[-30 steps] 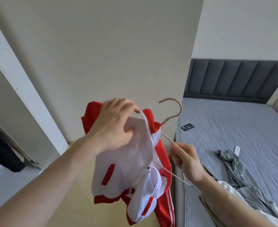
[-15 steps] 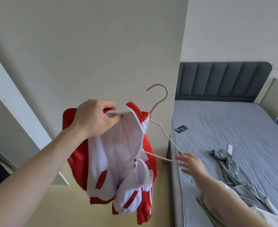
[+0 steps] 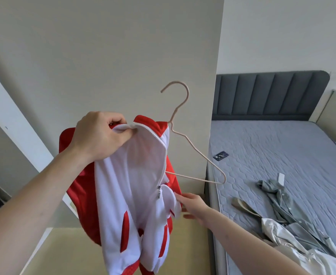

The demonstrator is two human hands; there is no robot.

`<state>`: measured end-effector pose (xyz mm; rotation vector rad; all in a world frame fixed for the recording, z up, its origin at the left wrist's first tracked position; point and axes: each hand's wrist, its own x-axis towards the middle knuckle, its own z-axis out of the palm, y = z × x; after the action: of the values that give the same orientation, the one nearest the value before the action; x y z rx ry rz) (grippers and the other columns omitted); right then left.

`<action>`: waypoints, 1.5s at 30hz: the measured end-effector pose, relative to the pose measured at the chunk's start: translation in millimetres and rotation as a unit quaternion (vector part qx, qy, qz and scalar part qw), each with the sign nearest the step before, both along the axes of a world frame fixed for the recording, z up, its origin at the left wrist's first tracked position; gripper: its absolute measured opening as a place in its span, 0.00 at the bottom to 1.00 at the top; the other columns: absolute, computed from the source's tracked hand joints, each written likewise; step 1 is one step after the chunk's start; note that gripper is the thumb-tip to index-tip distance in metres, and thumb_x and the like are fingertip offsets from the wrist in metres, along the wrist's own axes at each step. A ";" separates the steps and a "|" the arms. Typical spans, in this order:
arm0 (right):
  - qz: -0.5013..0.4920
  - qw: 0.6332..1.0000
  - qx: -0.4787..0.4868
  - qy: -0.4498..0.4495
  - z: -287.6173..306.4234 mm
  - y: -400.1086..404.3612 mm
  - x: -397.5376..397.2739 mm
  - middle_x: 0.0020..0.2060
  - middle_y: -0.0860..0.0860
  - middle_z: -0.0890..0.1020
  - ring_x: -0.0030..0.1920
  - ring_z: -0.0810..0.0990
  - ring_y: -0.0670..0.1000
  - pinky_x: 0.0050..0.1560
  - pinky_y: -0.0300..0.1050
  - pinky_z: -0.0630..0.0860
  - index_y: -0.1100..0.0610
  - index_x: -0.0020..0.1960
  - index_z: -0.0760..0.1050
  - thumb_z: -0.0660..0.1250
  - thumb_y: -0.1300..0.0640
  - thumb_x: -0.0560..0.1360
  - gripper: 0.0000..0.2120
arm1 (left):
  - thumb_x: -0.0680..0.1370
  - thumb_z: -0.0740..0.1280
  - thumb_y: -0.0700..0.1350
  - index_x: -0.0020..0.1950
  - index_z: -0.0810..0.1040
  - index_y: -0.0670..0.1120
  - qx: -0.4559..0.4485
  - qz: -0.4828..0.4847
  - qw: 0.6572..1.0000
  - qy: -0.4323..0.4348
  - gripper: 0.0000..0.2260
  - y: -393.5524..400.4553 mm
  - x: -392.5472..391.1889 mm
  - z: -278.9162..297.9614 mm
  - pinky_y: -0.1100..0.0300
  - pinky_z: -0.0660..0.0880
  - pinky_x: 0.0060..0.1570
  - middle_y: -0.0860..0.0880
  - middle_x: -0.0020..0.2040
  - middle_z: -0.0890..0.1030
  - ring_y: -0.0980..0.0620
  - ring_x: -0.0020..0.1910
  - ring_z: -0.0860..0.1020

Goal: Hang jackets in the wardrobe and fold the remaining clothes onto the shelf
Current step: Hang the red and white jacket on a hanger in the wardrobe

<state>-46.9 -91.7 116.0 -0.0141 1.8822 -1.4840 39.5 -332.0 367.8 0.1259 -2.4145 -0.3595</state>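
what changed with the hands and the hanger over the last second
The right hand let go of the hanger and dropped to the jacket hem, fingers straight. The left hand went on gripping the jacket collar, holding it and the hanger up. Clothes on the bed stayed put.

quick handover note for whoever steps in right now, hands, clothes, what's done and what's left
Left hand grips the collar of the red and white jacket, held up in the air.
Right hand is open, fingers reaching at the jacket's lower front; it holds nothing.
Hanger: one shoulder is inside the jacket, the other end sticks out bare.
Grey shirt and pale garment lie crumpled on the bed.
Done: hanger partly in.
Left: seat the other shoulder, hang the jacket, fold the rest.
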 end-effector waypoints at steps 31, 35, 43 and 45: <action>0.309 0.881 0.044 0.355 179.6 2.0 22.5 0.35 0.47 0.85 0.33 0.85 0.52 0.34 0.44 0.81 0.48 0.50 0.79 0.72 0.46 0.74 0.08 | 0.81 0.59 0.54 0.55 0.80 0.61 0.158 -0.026 0.980 -0.121 0.10 -12.1 -15.1 -93.0 0.54 0.74 0.43 0.61 0.39 0.81 0.51 0.41 0.77; 0.207 0.905 0.038 0.370 174.7 32.0 0.5 0.38 0.47 0.85 0.36 0.85 0.53 0.37 0.51 0.84 0.48 0.52 0.80 0.73 0.50 0.76 0.06 | 0.81 0.60 0.51 0.49 0.78 0.54 0.117 -0.025 0.989 -0.090 0.08 -2.5 -9.1 -75.5 0.57 0.67 0.33 0.55 0.29 0.72 0.54 0.29 0.69; 0.022 0.838 0.086 0.538 169.3 75.6 -51.9 0.59 0.36 0.75 0.54 0.76 0.39 0.54 0.39 0.73 0.42 0.67 0.70 0.75 0.47 0.74 0.24 | 0.77 0.58 0.58 0.57 0.72 0.72 0.033 -0.028 0.996 -0.076 0.11 23.0 -12.0 -40.8 0.63 0.72 0.39 0.64 0.41 0.81 0.57 0.40 0.75; 0.087 0.842 0.114 0.520 169.1 72.8 -60.2 0.55 0.35 0.76 0.52 0.76 0.38 0.53 0.37 0.72 0.41 0.65 0.72 0.72 0.41 0.75 0.21 | 0.76 0.59 0.60 0.58 0.73 0.72 0.023 -0.023 0.997 -0.068 0.12 29.4 -16.1 -37.1 0.68 0.70 0.40 0.69 0.43 0.81 0.60 0.40 0.76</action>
<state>-107.1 -18.9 285.1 -1.0421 2.7765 -1.1723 23.4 -302.6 330.7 0.1190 -2.5472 -0.4401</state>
